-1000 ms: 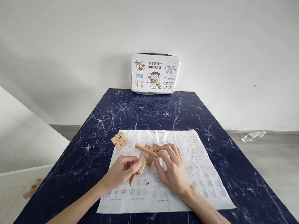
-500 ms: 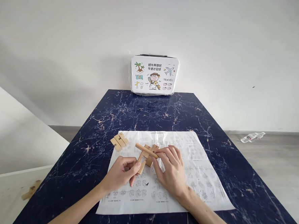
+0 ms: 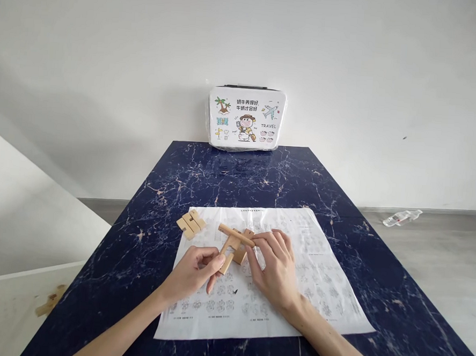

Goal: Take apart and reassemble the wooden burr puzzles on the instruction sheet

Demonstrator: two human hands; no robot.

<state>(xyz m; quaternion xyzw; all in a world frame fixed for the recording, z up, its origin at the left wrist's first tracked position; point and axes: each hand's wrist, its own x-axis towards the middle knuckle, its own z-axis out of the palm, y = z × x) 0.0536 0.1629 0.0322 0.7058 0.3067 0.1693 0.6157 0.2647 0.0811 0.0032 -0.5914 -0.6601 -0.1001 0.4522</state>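
Note:
My left hand (image 3: 200, 270) is closed on a notched wooden puzzle piece (image 3: 227, 264), pinching its lower end between thumb and fingers. Between finger and thumb, my right hand (image 3: 275, 263) holds one end of a slim wooden stick (image 3: 234, 234), which lies slanted across the top of the notched piece. Whether the two are joined I cannot tell. Just behind them, partly covered, are other wooden blocks (image 3: 240, 253) on the sheet. A small group of notched wooden pieces (image 3: 191, 224) lies side by side at the sheet's upper left corner.
Under my hands a white printed sheet (image 3: 310, 311) with rows of small diagrams covers part of the blue marbled table (image 3: 135, 268). A white cartoon-printed case (image 3: 247, 118) leans against the wall at the back. A clear plastic bottle (image 3: 401, 217) lies on the floor at right.
Both hands keep their grips. The stick and the notched piece have shifted very slightly, with the stick a little higher and to the right. The view has moved a touch.

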